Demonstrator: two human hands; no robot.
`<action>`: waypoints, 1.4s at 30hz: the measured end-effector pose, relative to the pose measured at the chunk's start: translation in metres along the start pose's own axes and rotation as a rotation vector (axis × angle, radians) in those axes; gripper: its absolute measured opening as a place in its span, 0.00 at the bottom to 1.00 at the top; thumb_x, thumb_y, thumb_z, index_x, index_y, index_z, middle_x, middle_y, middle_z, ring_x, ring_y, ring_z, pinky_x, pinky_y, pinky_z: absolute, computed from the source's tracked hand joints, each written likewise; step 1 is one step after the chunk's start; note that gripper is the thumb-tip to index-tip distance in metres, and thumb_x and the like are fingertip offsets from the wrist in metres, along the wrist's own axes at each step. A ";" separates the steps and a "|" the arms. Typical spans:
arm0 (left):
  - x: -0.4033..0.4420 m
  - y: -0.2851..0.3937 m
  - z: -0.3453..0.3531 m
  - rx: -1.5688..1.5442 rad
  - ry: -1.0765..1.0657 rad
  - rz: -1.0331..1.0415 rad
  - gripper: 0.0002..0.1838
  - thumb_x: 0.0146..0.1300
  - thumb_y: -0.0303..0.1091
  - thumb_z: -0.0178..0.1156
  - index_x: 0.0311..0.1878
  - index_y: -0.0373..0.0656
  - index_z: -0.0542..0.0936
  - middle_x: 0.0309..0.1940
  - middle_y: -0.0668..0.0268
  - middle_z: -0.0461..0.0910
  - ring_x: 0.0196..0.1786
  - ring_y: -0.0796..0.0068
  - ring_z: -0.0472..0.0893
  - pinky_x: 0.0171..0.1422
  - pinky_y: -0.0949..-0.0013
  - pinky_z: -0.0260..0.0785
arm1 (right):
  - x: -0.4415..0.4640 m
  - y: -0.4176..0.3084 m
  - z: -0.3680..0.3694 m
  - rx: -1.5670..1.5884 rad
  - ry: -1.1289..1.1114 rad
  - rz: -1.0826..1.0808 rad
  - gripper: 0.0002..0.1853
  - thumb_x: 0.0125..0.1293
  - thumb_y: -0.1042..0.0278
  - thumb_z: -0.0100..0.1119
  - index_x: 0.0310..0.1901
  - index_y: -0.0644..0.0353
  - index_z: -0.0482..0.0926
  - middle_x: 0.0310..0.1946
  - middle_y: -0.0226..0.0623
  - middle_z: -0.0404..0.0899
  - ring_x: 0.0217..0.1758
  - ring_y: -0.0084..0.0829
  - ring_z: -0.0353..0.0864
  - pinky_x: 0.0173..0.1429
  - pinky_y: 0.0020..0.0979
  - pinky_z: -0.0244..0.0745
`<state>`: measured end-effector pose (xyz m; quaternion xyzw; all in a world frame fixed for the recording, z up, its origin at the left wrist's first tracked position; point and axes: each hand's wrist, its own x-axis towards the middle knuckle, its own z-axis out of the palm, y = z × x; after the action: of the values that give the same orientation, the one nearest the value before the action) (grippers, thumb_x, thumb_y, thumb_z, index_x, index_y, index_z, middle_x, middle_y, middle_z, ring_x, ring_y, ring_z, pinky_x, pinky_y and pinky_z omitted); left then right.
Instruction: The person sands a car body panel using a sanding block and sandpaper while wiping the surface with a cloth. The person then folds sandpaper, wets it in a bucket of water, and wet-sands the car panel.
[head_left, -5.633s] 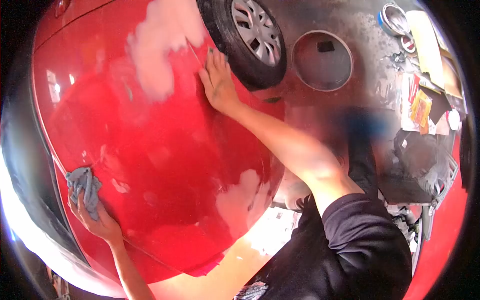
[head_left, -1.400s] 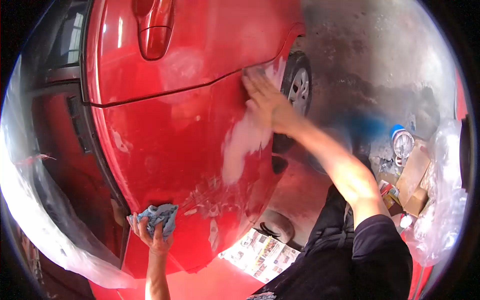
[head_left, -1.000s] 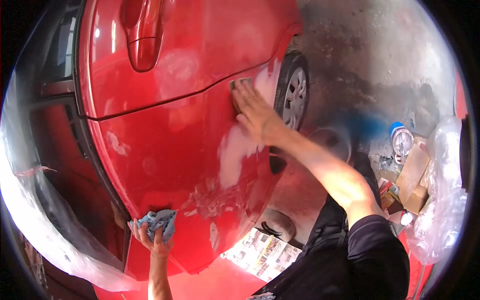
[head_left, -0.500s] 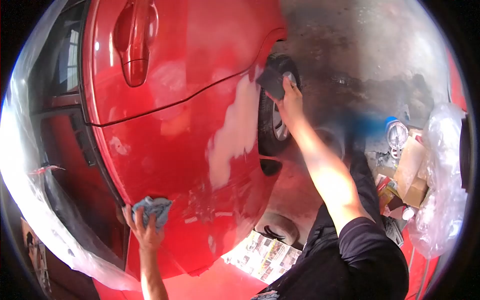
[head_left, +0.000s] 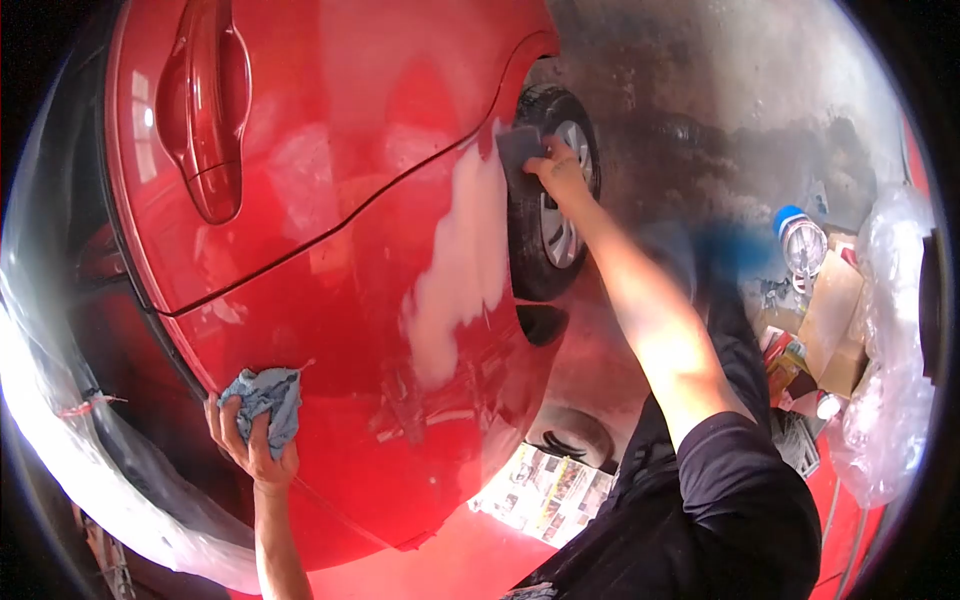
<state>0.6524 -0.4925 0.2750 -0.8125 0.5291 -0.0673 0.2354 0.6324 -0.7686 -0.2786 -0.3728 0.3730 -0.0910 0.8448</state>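
Observation:
My right hand [head_left: 562, 178] pinches a dark grey sheet of sandpaper [head_left: 517, 152] at the edge of the wheel arch. The sheet lies beside the top of a pale, sanded patch [head_left: 458, 262] on the red car body panel [head_left: 335, 320]. At the lower left, my left hand [head_left: 250, 448] is closed around a crumpled blue-grey cloth [head_left: 270, 395]. That cloth rests against the red panel close to the window edge. Some fingertips of my left hand are partly hidden by the cloth.
A car wheel [head_left: 555, 215] stands just behind my right hand. The red door handle [head_left: 205, 120] is at upper left. Plastic sheeting [head_left: 60, 440] covers the left side. Cardboard [head_left: 828, 315], a blue-capped clear container [head_left: 803, 245] and newspaper [head_left: 545, 495] lie around.
My right hand and the sandpaper have shifted slightly up and left in view. My left hand and the cloth sit further left. The view itself has turned, moving the car's handle down and left.

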 end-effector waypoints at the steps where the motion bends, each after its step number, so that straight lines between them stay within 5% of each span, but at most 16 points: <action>1: 0.000 0.000 0.000 -0.001 -0.002 0.004 0.22 0.76 0.54 0.61 0.59 0.47 0.80 0.71 0.47 0.72 0.77 0.28 0.67 0.77 0.27 0.62 | 0.005 -0.003 0.005 -0.040 0.077 0.002 0.28 0.57 0.65 0.76 0.59 0.68 0.82 0.44 0.42 0.89 0.44 0.35 0.88 0.49 0.32 0.81; 7: -0.001 0.001 0.001 0.015 -0.005 0.000 0.22 0.77 0.55 0.58 0.61 0.49 0.79 0.74 0.49 0.69 0.78 0.28 0.65 0.78 0.26 0.62 | 0.000 -0.036 0.021 0.041 0.098 0.059 0.39 0.58 0.54 0.82 0.64 0.73 0.78 0.50 0.50 0.89 0.50 0.40 0.89 0.56 0.34 0.82; 9: 0.004 0.005 -0.001 -0.028 0.014 0.017 0.18 0.73 0.38 0.65 0.63 0.48 0.79 0.75 0.48 0.69 0.79 0.29 0.66 0.79 0.29 0.62 | 0.003 -0.037 0.020 -0.072 0.105 0.042 0.41 0.58 0.50 0.84 0.63 0.74 0.78 0.50 0.51 0.89 0.50 0.41 0.89 0.56 0.34 0.82; 12: 0.003 0.005 -0.002 -0.035 -0.004 0.004 0.18 0.72 0.36 0.65 0.62 0.47 0.79 0.75 0.48 0.69 0.79 0.29 0.65 0.78 0.29 0.61 | 0.018 -0.031 0.019 -0.074 0.052 0.054 0.38 0.58 0.50 0.86 0.59 0.73 0.80 0.47 0.48 0.90 0.47 0.38 0.90 0.52 0.34 0.83; 15: 0.007 0.007 -0.004 -0.017 -0.022 0.011 0.18 0.70 0.34 0.64 0.62 0.46 0.79 0.76 0.47 0.68 0.79 0.28 0.64 0.78 0.29 0.61 | 0.029 -0.021 0.019 0.244 -0.059 0.178 0.28 0.59 0.62 0.85 0.53 0.70 0.83 0.42 0.44 0.90 0.43 0.34 0.91 0.48 0.34 0.84; 16: 0.004 0.005 -0.004 -0.018 -0.027 0.015 0.18 0.70 0.34 0.64 0.62 0.46 0.79 0.76 0.47 0.68 0.79 0.28 0.64 0.78 0.29 0.61 | 0.030 -0.021 0.019 0.311 -0.085 0.189 0.24 0.59 0.65 0.84 0.51 0.68 0.84 0.40 0.42 0.90 0.40 0.33 0.91 0.46 0.34 0.83; 18: -0.003 0.001 -0.002 0.015 -0.043 -0.014 0.22 0.77 0.54 0.59 0.62 0.49 0.78 0.75 0.48 0.67 0.79 0.25 0.62 0.77 0.23 0.60 | 0.029 -0.025 0.018 0.380 -0.105 0.203 0.20 0.59 0.68 0.84 0.48 0.67 0.85 0.38 0.41 0.90 0.38 0.31 0.90 0.44 0.34 0.83; 22: -0.001 0.002 -0.004 0.013 -0.055 -0.015 0.22 0.77 0.55 0.57 0.62 0.49 0.78 0.75 0.49 0.66 0.80 0.26 0.61 0.77 0.22 0.60 | 0.023 -0.036 0.020 0.350 -0.065 0.242 0.18 0.58 0.71 0.82 0.47 0.67 0.86 0.38 0.41 0.90 0.37 0.33 0.90 0.43 0.35 0.83; 24: 0.002 0.004 -0.006 -0.009 -0.061 0.001 0.20 0.69 0.36 0.63 0.63 0.49 0.78 0.78 0.49 0.65 0.81 0.28 0.61 0.79 0.27 0.59 | 0.023 -0.043 0.019 0.360 -0.084 0.257 0.17 0.58 0.72 0.81 0.47 0.67 0.86 0.38 0.41 0.90 0.37 0.33 0.90 0.43 0.35 0.83; 35: -0.001 0.002 -0.004 -0.025 -0.046 0.003 0.21 0.75 0.47 0.62 0.66 0.53 0.77 0.79 0.51 0.65 0.82 0.30 0.61 0.79 0.27 0.59 | 0.050 -0.064 0.013 0.093 -0.112 0.101 0.15 0.62 0.74 0.74 0.50 0.70 0.89 0.43 0.43 0.92 0.44 0.32 0.91 0.50 0.34 0.85; 42: -0.003 0.001 -0.004 -0.006 -0.049 0.004 0.22 0.76 0.51 0.62 0.66 0.53 0.78 0.78 0.51 0.65 0.81 0.29 0.61 0.79 0.26 0.59 | 0.051 -0.066 0.020 0.306 -0.130 0.184 0.12 0.64 0.74 0.73 0.47 0.71 0.89 0.41 0.42 0.92 0.42 0.32 0.91 0.49 0.32 0.86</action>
<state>0.6490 -0.4916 0.2787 -0.8135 0.5250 -0.0451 0.2460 0.6904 -0.8264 -0.2524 -0.2094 0.3319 -0.0447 0.9187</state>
